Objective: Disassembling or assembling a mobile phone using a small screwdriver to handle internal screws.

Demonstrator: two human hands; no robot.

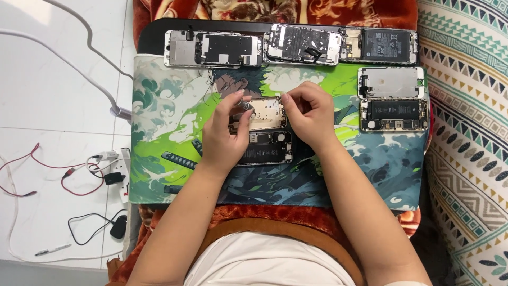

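While a green illustrated mat [159, 132] covers the bench, five opened phones lie along its far and right edges, among them a back shell [212, 48] at far left. At the mat's centre rests an opened phone [263, 132], its screen half [267, 112] folded up. The left hand [225, 135] pinches a slim screwdriver [243, 105] over it; the right hand [309, 114] steadies the screen half, fingertips closed on its edge.
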